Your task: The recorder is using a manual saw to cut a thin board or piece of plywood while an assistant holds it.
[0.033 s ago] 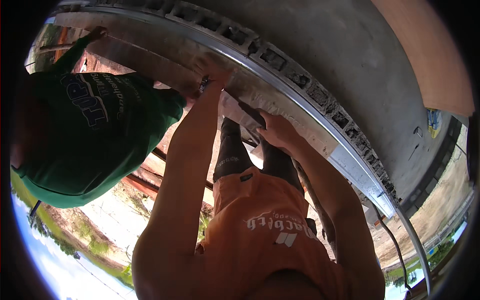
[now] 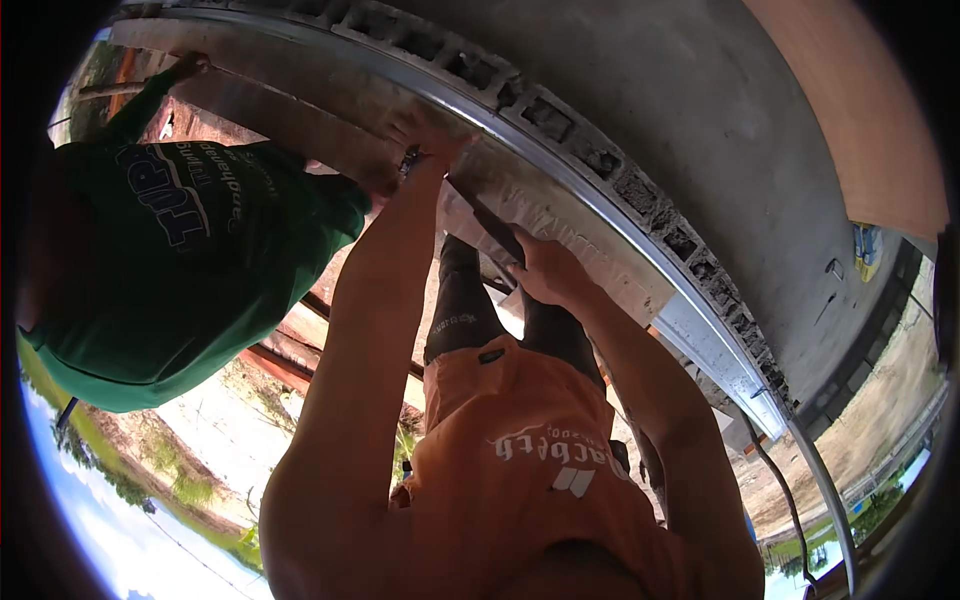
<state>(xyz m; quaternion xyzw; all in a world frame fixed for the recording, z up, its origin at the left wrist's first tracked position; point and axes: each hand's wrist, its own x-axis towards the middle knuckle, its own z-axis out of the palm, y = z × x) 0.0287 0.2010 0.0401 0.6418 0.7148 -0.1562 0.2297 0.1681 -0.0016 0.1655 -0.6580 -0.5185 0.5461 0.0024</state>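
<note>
The left hand (image 2: 437,144) lies on a brown board (image 2: 355,93), fingers apart; the right hand (image 2: 551,271) has its grip clamped on a long dark tool (image 2: 488,219).

The view looks out from the person's head, a wide fisheye facing steeply down along the front of the body. The person's orange shirt (image 2: 530,430) is nearest, filling the near middle, and the bare arms stretch away from it on the left and right. The left hand (image 2: 428,142) and right hand (image 2: 548,268) lie farther off. Beyond them a row of blocks (image 2: 600,160) bends into an arc, with grey floor (image 2: 720,130) on its far right. A co-worker's green shirt (image 2: 190,270) looms close on the left, and dark borders round off the edges.
</note>
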